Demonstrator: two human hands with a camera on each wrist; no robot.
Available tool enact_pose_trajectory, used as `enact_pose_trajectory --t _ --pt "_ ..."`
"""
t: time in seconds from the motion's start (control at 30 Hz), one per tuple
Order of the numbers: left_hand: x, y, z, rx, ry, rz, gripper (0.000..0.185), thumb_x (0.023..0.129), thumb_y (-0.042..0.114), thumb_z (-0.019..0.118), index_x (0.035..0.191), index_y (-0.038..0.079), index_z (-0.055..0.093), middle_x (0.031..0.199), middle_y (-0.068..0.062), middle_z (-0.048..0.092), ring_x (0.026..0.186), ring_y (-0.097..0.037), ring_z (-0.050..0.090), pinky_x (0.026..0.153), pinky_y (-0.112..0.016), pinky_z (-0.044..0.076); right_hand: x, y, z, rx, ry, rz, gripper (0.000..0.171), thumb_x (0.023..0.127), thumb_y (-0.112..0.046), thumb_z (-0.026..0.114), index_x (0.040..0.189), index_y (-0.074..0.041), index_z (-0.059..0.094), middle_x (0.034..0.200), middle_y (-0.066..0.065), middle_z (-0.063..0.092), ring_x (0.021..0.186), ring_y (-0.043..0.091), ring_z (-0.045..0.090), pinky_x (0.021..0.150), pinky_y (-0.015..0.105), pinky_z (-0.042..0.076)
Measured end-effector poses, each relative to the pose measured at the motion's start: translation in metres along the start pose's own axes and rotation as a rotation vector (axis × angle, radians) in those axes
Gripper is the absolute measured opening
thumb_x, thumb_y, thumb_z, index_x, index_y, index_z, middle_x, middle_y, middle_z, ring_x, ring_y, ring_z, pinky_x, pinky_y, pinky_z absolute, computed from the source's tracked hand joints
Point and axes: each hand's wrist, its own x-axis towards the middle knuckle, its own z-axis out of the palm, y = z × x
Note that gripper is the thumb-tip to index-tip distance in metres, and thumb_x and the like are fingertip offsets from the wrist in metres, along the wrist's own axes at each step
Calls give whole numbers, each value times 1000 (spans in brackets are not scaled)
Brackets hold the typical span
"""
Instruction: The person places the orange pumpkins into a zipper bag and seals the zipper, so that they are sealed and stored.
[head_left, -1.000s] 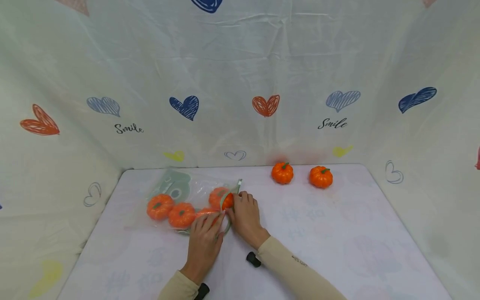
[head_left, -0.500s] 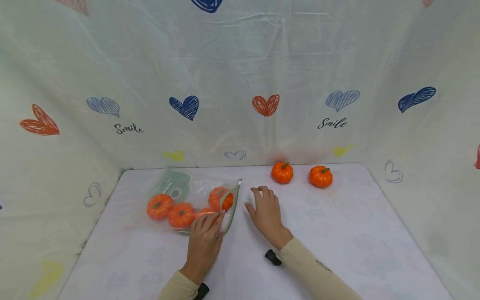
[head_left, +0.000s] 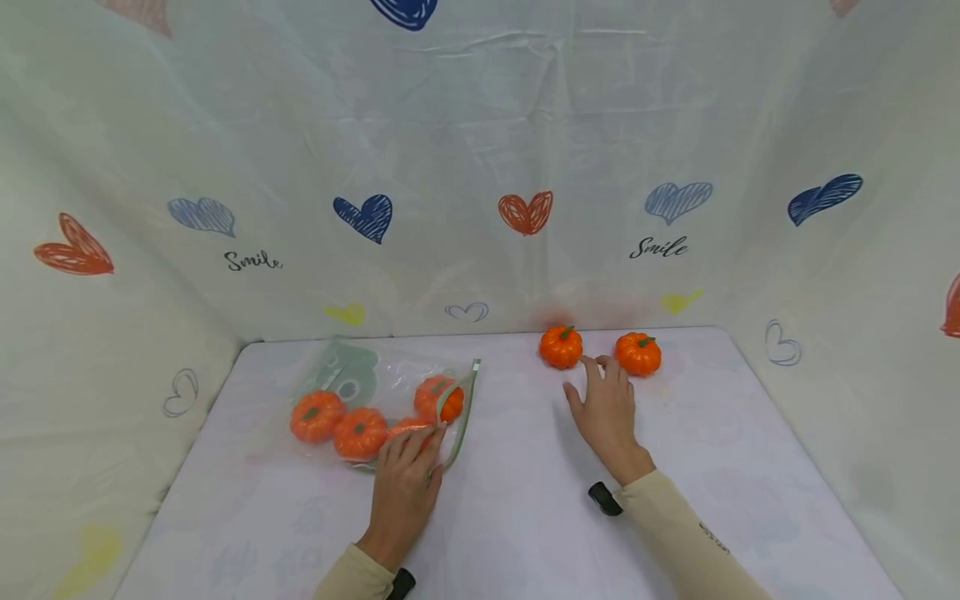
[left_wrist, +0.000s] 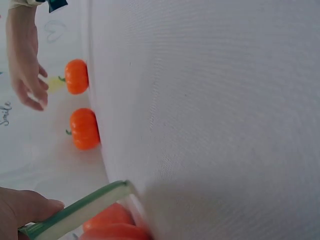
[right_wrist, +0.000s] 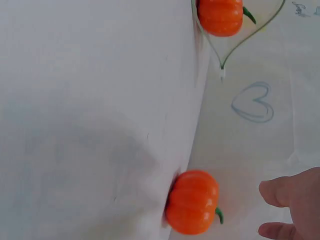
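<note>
A clear plastic zip bag [head_left: 397, 367] with a green rim lies on its side at left, its mouth facing right. Several small orange toy pumpkins [head_left: 360, 433] are inside; the left hand partly covers one. My left hand [head_left: 405, 492] pinches the bag's lifted green rim [left_wrist: 82, 206], seen close up in the left wrist view. My right hand [head_left: 609, 412] is held above the table with fingers spread and nothing in them. Near its fingertips are two loose pumpkins with green stems, one on the left [head_left: 561, 347] and one on the right [head_left: 637, 354].
A white cloth covers the table [head_left: 525, 500]. Behind and at both sides hangs a pale curtain [head_left: 450, 150] printed with hearts and the word Smile. Both loose pumpkins stand close to the table's back edge.
My right hand has left the bag's mouth and moved right and away from me towards the loose pumpkins. The left hand stays at the bag.
</note>
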Motion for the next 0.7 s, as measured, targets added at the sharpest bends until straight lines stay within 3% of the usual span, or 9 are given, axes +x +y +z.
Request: enact_pose_trajectory --t 0.43,0.7 --pt "-2 -2 -1 0 -7 -11 71 60 -2 100 127 3 76 120 -11 73 105 -32 60 91 -49 49 13 55 -10 -39 84 68 56 95 -15 75 141 8 52 145 46 31 127 63 39 102 70 37" --pt "-2 -2 1 -4 -20 -16 72 61 1 101 129 4 75 120 -10 73 107 -32 60 93 -49 49 23 69 -14 -30 14 91 63 97 -12 70 151 6 44 154 47 22 139 65 30 112 73 31"
